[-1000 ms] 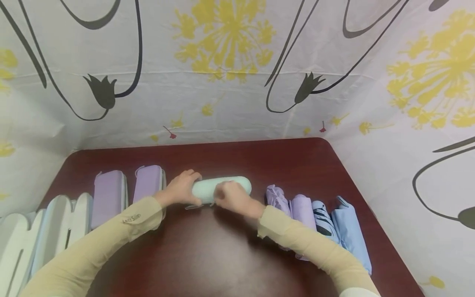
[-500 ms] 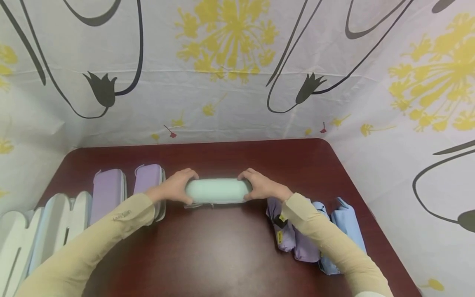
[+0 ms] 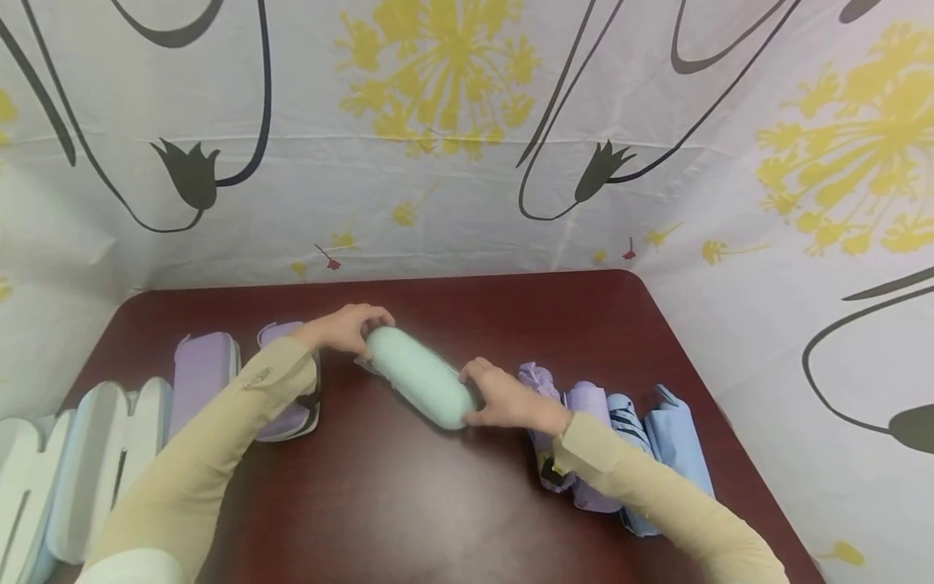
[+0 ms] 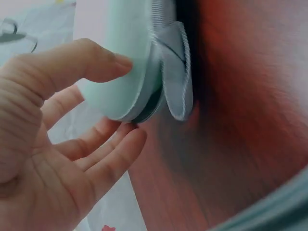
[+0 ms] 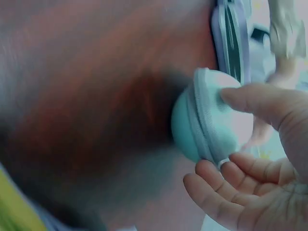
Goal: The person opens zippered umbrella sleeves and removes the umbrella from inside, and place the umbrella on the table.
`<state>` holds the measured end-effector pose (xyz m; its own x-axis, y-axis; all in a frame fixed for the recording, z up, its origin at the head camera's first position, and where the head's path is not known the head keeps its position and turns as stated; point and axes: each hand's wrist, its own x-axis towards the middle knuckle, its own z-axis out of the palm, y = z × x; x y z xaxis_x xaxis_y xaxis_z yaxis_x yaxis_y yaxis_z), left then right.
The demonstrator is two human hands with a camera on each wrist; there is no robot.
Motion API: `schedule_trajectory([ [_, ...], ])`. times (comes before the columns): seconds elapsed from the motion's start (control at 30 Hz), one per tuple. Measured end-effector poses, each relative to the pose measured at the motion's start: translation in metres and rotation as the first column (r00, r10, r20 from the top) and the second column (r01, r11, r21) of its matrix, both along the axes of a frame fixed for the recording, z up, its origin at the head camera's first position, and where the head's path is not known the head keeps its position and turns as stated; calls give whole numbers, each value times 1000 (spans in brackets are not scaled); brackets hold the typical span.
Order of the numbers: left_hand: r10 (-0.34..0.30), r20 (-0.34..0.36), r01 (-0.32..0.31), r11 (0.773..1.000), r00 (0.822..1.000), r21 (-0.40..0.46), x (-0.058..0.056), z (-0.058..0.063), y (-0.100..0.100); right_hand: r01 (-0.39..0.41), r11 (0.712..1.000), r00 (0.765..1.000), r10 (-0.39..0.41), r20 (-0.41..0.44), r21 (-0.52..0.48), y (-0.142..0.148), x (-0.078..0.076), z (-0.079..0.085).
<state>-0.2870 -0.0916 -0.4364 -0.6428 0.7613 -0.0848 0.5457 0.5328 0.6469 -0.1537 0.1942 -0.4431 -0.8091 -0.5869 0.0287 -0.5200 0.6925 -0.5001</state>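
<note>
A rounded mint-green zip case (image 3: 419, 377) lies slanted between my two hands, its far end to the left. My left hand (image 3: 346, 328) holds that far end, thumb on one side and fingers beyond it. In the left wrist view a grey fabric tab (image 4: 179, 72) hangs beside the zip. At the near right end my right hand (image 3: 503, 397) holds the case between thumb and fingers. The right wrist view shows a grey zip band (image 5: 208, 113) circling this rounded end, with the thumb pressing the shell.
Lavender zip cases (image 3: 204, 365) lie at the left, one partly under my left sleeve. Beside them are white-and-grey rounded cases (image 3: 91, 462). Folded umbrellas lie at the right: two lavender (image 3: 587, 397), one striped blue (image 3: 627, 418) and one plain blue (image 3: 679, 442).
My right hand moved from the case's front side to its right end. With both hands on it, the case then turned from level to slanted, its right end coming nearer.
</note>
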Motion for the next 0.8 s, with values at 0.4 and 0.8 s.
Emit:
schedule_trajectory([
  [0.4,67,190,-78,996,979,48,-16,3,23,52,996,994,-60,-93,-78,-35,37,-5],
  [0.8,442,259,-464,885,859,28,17,-3,51,45,975,992,-69,-106,-218,-40,30,-12],
])
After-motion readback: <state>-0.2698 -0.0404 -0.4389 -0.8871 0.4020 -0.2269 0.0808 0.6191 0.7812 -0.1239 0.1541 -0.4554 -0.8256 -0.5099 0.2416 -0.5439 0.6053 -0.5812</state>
